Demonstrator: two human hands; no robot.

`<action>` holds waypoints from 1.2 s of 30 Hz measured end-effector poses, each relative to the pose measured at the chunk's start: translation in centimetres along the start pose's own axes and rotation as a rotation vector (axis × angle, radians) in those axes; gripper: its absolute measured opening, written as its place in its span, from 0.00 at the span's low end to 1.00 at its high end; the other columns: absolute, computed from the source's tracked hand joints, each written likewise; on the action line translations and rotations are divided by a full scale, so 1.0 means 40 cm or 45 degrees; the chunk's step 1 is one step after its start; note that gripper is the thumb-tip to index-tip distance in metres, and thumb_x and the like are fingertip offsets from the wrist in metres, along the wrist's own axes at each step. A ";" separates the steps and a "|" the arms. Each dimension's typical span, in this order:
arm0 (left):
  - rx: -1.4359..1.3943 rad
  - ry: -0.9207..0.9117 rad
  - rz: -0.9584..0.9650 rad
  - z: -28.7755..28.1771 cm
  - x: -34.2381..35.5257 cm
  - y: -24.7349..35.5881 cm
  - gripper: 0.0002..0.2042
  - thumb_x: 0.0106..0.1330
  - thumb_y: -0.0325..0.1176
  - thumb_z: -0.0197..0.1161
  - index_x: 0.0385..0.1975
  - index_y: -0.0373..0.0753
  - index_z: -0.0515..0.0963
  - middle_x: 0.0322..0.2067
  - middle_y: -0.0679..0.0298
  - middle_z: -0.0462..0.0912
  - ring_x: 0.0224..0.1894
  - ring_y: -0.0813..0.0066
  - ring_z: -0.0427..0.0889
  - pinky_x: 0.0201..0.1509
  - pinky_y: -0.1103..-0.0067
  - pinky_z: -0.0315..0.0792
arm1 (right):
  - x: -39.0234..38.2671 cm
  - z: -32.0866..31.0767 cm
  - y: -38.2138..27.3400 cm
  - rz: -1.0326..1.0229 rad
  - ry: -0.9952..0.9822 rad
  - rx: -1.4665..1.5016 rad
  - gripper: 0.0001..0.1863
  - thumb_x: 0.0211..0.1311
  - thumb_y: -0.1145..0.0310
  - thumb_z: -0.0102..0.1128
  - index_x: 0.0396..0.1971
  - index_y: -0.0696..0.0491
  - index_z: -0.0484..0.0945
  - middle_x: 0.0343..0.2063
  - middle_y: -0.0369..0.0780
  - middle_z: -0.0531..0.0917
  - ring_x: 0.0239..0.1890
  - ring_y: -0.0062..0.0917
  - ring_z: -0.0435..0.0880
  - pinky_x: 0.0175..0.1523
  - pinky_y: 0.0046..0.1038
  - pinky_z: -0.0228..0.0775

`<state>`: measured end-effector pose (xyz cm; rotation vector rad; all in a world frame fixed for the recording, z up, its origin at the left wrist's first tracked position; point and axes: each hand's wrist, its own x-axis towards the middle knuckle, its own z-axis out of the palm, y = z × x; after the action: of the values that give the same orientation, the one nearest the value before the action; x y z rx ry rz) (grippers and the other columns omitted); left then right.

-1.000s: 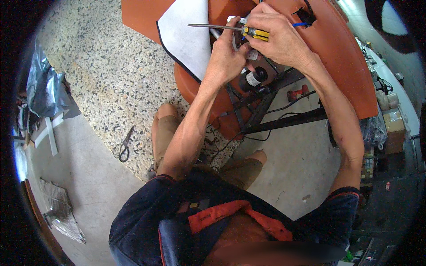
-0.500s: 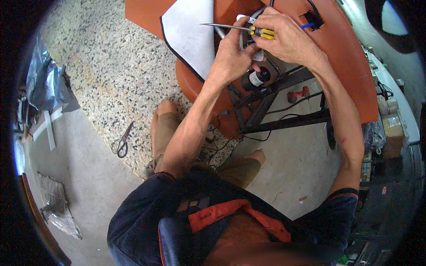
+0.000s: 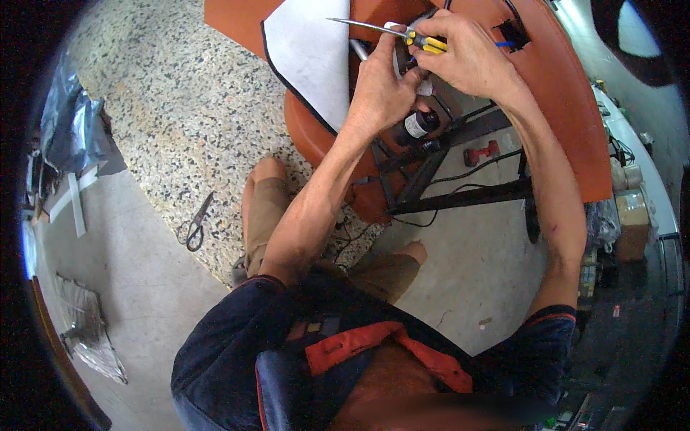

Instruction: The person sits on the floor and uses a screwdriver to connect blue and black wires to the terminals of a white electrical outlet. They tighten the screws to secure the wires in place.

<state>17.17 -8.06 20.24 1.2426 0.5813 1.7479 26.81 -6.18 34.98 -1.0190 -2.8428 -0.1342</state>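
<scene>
My right hand (image 3: 467,57) is closed on a screwdriver (image 3: 425,43) with a yellow and black handle. Its long metal shaft points left, over a white fabric flap (image 3: 309,57) with black edging. Close beside it, my left hand (image 3: 381,93) has its fingers bent around a small white piece (image 3: 425,87), mostly hidden, so its kind is unclear. Just below the fingers sits a black cylinder (image 3: 417,126) with a white label, on a black metal frame (image 3: 460,194). Orange-brown upholstery (image 3: 575,129) surrounds the frame, with a cut opening (image 3: 512,34) and a blue cable near my right wrist.
Scissors (image 3: 194,226) lie on a speckled mat (image 3: 180,108) to the left. On the floor beyond the frame is a red power tool (image 3: 480,153). Black cables hang around the frame. Plastic wrapping (image 3: 72,136) lies far left; a cardboard box (image 3: 632,223) stands at right.
The screwdriver's tip has swung slightly upward, so its shaft slants more. Both hands have shifted only a little and stay close together.
</scene>
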 end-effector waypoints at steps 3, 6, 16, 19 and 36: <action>-0.039 -0.009 0.003 0.001 -0.001 0.001 0.26 0.65 0.17 0.60 0.62 0.29 0.60 0.43 0.42 0.82 0.28 0.57 0.89 0.26 0.71 0.85 | 0.015 -0.025 -0.015 0.282 -0.166 0.084 0.12 0.57 0.66 0.63 0.35 0.59 0.84 0.26 0.50 0.85 0.31 0.41 0.86 0.41 0.42 0.76; -0.037 -0.033 -0.010 -0.002 -0.005 0.009 0.25 0.65 0.18 0.60 0.61 0.29 0.60 0.43 0.42 0.82 0.27 0.57 0.89 0.27 0.71 0.84 | 0.030 -0.058 -0.022 0.403 -0.429 0.067 0.08 0.58 0.73 0.62 0.35 0.62 0.81 0.23 0.43 0.82 0.24 0.25 0.77 0.32 0.28 0.70; 0.035 -0.042 -0.159 0.009 -0.017 0.051 0.24 0.65 0.19 0.61 0.60 0.28 0.61 0.45 0.44 0.81 0.24 0.60 0.88 0.27 0.72 0.83 | 0.012 -0.026 -0.018 0.171 -0.228 -0.046 0.11 0.58 0.68 0.61 0.33 0.61 0.83 0.25 0.52 0.83 0.30 0.43 0.85 0.39 0.43 0.75; 0.008 -0.042 -0.206 0.012 -0.019 0.052 0.23 0.65 0.19 0.61 0.59 0.27 0.63 0.44 0.44 0.81 0.24 0.61 0.88 0.26 0.72 0.83 | 0.003 -0.020 -0.022 0.145 -0.150 -0.063 0.11 0.57 0.68 0.60 0.31 0.62 0.82 0.25 0.54 0.83 0.30 0.45 0.85 0.40 0.44 0.74; -0.133 -0.050 -0.154 0.011 -0.002 0.011 0.25 0.64 0.18 0.60 0.61 0.25 0.62 0.44 0.43 0.83 0.24 0.62 0.89 0.25 0.74 0.82 | -0.025 0.017 -0.017 0.061 0.034 -0.160 0.11 0.57 0.71 0.63 0.36 0.62 0.82 0.33 0.55 0.81 0.43 0.49 0.80 0.52 0.45 0.72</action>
<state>17.41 -8.40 20.74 1.1436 0.5246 1.6290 27.09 -7.23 34.14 -1.0995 -2.8141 -0.3232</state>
